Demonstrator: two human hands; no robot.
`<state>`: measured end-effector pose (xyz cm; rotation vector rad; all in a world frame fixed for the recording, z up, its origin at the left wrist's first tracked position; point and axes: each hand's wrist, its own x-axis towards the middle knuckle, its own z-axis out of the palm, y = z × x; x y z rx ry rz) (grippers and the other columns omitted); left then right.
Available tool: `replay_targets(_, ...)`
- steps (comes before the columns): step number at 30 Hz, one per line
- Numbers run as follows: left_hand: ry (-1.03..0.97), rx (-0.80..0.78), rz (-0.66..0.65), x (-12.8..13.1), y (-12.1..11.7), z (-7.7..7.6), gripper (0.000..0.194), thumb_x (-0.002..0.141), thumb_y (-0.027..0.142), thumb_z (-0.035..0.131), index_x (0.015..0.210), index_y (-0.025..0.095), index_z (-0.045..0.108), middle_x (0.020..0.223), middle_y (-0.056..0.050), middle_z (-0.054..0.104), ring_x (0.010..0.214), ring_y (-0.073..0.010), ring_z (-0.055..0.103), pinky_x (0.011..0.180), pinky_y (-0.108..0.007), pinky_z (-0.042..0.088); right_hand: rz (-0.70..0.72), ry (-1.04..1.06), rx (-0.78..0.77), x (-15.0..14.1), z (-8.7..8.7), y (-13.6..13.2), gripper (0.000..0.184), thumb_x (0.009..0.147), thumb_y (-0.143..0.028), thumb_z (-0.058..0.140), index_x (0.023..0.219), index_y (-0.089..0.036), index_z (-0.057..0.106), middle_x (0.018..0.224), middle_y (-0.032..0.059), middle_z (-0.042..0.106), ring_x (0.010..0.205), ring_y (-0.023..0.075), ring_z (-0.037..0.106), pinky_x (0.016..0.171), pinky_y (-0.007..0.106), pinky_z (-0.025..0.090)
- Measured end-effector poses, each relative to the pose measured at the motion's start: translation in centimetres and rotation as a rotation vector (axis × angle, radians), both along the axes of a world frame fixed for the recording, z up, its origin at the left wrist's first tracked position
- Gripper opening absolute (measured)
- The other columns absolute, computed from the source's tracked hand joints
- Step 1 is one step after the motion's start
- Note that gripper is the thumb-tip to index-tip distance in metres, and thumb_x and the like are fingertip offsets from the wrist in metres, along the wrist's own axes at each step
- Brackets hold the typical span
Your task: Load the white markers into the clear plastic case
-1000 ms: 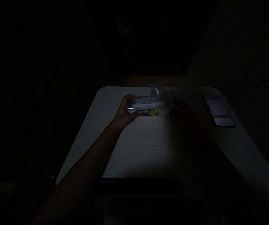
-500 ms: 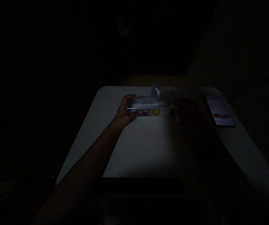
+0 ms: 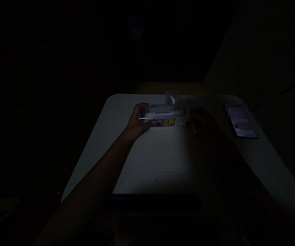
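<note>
My left hand (image 3: pixel 135 124) is wrapped round the closed end of a clear plastic box (image 3: pixel 147 119) lying on its side, its thumb on the near wall by a yellow and blue label (image 3: pixel 168 122). Inside, a white marker pen (image 3: pixel 163 113) lies lengthwise. The box's clear lid (image 3: pixel 173 96) stands open at the right end. Close to that open end is my right hand (image 3: pixel 202 118), in deep shadow, its fingers bunched together; what they grip is too dark to make out. A pale pen-like stick (image 3: pixel 194 128) lies below its fingers. More slim pale sticks (image 3: pixel 194 98) show behind it.
The white table (image 3: pixel 150 160) has rounded corners and a dark strip (image 3: pixel 152 203) along its near edge. A phone (image 3: pixel 242 123), partly blurred out, lies on the right side. Surroundings are very dark, with a wall (image 3: pixel 260 61) at right.
My right hand has shifted slightly at the box's open end, and the pale stick under its fingers shows more than a second ago. My left hand and the box stay in place.
</note>
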<state>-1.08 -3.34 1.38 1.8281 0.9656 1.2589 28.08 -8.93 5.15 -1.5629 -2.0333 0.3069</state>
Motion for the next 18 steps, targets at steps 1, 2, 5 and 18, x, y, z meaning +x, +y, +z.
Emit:
replay_targets(1,0.003,0.007,0.005,0.0,0.0,-0.1,0.082,0.061,0.065,0.091,0.124,0.030,0.052,0.117,-0.004,0.062,0.110,-0.0247,0.062,0.095,-0.038,0.055,-0.015,-0.007,0.004,0.2,0.1,0.0,0.042,0.095,-0.023,0.044,0.120,-0.014,0.076,0.126,0.0158,0.072,0.123,0.0306,0.066,0.109,0.050,0.051)
replay_targets(2,0.004,0.012,0.006,-0.1,0.0,-0.2,0.081,0.062,0.065,0.091,0.124,0.030,0.052,0.117,-0.004,0.062,0.110,-0.0247,0.062,0.095,-0.038,0.055,-0.035,-0.016,0.008,0.5,0.2,-0.1,0.043,0.095,-0.023,0.043,0.122,-0.013,0.075,0.128,0.0168,0.071,0.124,0.0314,0.065,0.110,0.052,0.049)
replay_targets(5,0.004,0.006,-0.007,-0.2,0.1,-0.4,0.083,0.062,0.065,0.090,0.126,0.030,0.052,0.117,-0.004,0.062,0.109,-0.0244,0.063,0.094,-0.037,0.055,-0.107,-0.064,0.013,2.1,0.4,-0.1,0.044,0.097,-0.024,0.041,0.125,-0.015,0.074,0.133,0.0167,0.069,0.128,0.0320,0.062,0.114,0.053,0.046)
replay_targets(18,0.003,-0.010,0.014,-0.1,0.0,-0.5,0.086,0.061,0.069,0.090,0.128,0.029,0.052,0.116,-0.004,0.062,0.107,-0.0234,0.063,0.093,-0.036,0.055,-0.490,-0.179,-0.005,6.6,1.3,-0.8,0.048,0.100,-0.020,0.037,0.139,-0.011,0.064,0.146,0.0185,0.061,0.136,0.0260,0.057,0.115,0.037,0.042)
